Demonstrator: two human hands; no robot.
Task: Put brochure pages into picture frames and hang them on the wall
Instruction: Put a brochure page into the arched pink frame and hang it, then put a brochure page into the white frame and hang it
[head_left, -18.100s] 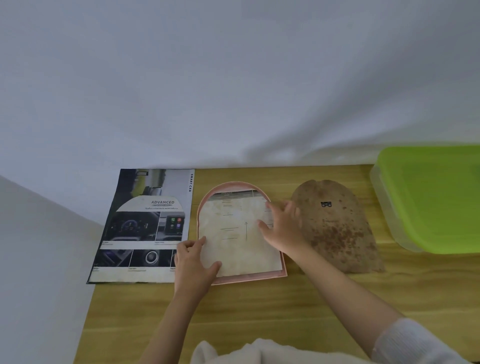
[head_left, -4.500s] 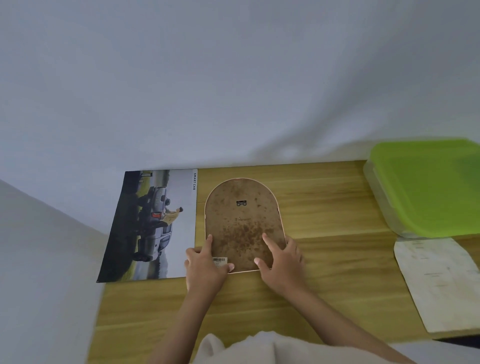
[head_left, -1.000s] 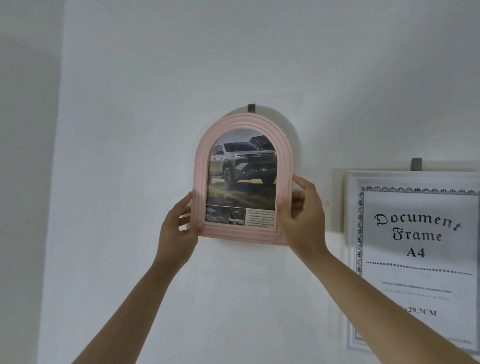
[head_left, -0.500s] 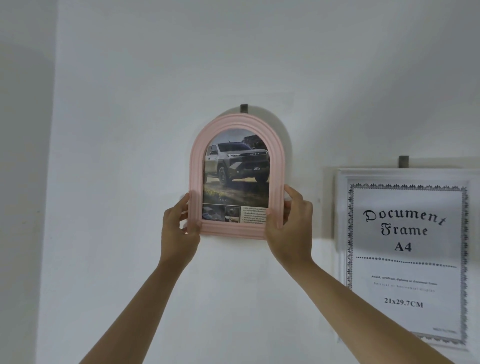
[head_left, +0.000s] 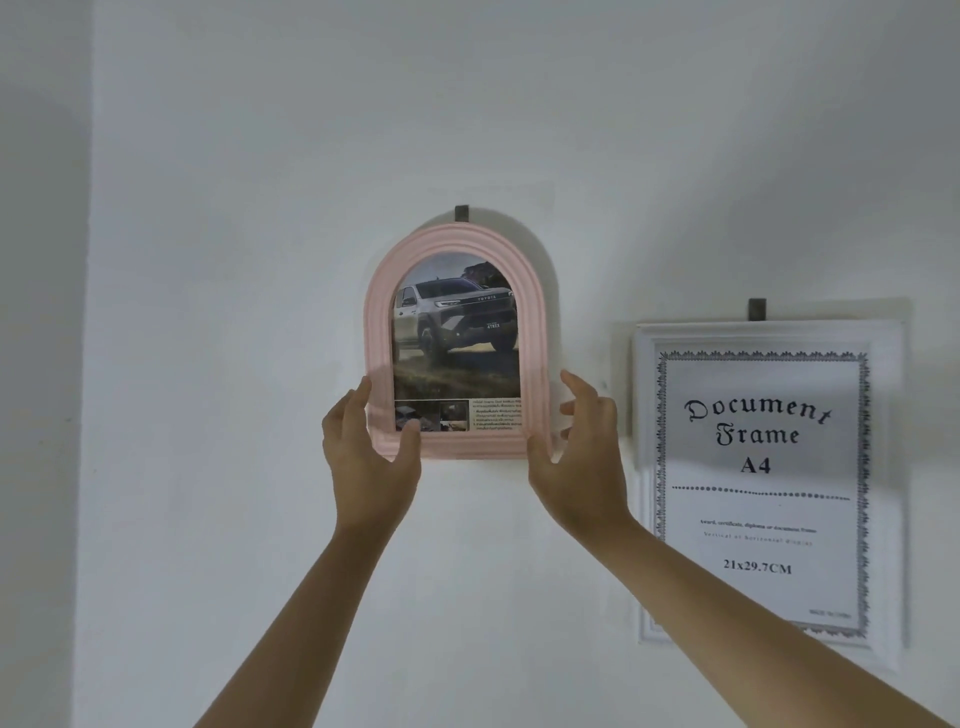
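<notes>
left hand (head_left: 371, 462) sits at the lower left corner of the pink arched frame (head_left: 456, 343), thumb lying over the bottom rail, fingers up along the left edge, loosely curled; we read a light hold, not a firm grip. right hand (head_left: 576, 457) is at the lower right corner, fingers spread wide; whether the thumb touches the frame we cannot tell. the brochure page (head_left: 457, 348), a truck photo with small text below, sits inside the frame. the frame's arch top is just under the small dark hook (head_left: 462, 213) on the white wall (head_left: 234, 312) and looks hung on it, roughly upright.

to the right, well apart, a white document frame (head_left: 769, 483) hangs from its own hook (head_left: 757, 309); it holds the stock insert, no brochure page.

step in hand, we judge: hanging the pink frame, at the let-go stage. next move calls for easing both hands off slowly, checking that the frame holds and hangs straight, and nudging a bottom corner if it tilts. after that, likely the document frame needs a page.
</notes>
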